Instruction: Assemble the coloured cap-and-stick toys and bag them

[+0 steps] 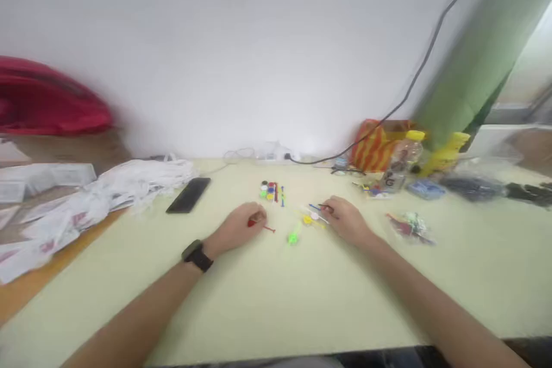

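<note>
Both forearms stretch forward over the pale table (276, 299). The left hand (239, 227), fingers curled, pinches a small red stick (263, 226) against the tabletop; the right hand (347, 219) rests palm down, fingers closed on thin coloured sticks (317, 208).

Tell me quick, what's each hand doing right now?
Left hand: curled on a small red stick piece.
Right hand: fingers on thin coloured sticks; grip cannot be told.

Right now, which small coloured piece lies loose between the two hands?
The bright green piece; the red one is under the left hand, the yellow by the right hand.
</note>
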